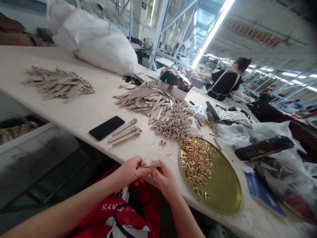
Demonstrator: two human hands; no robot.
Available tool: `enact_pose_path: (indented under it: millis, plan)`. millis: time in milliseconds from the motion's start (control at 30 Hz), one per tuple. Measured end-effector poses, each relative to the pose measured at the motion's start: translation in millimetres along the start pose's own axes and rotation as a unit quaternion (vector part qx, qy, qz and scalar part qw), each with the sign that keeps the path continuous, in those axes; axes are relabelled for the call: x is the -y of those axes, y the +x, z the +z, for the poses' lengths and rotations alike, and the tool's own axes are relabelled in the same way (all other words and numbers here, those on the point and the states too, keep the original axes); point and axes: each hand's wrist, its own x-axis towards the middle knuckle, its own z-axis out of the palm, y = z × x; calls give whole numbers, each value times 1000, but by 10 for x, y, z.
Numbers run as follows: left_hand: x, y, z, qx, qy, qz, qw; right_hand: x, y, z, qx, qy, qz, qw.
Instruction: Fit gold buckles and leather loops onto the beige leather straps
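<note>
Close to the table's front edge, my left hand (135, 169) and my right hand (162, 173) are closed together on a short beige strap (155, 165). One end of the strap sticks out between the fingers; the rest is covered by them. Just beyond lie a few beige straps with buckles (126, 134), side by side. A heap of small beige loops (173, 124) sits farther off, in front of a large pile of loose straps (146, 97). To the right of my hands, gold buckles (196, 158) fill one side of a round gold tray (225, 188).
A black phone (107, 128) lies left of the buckled straps. Another strap pile (59, 82) is at the far left, before a big white sack (94, 39). At right are a dark handset (264, 147), a blue booklet (264, 191) and plastic bags. A person (223, 81) stands beyond.
</note>
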Motion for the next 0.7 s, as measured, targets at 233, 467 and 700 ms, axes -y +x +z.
enact_pose_path:
  millis: [233, 467, 700]
  plan:
    - [1, 176, -61, -26, 41, 46, 998, -88, 708, -595, -126, -314, -100, 936]
    - [-22, 320, -133, -82, 66, 35, 994, -126, 1081, -872, -111, -409, -93, 901]
    - [-144, 375, -128, -121, 84, 80, 986, -5, 632, -332, -37, 53, 44, 997]
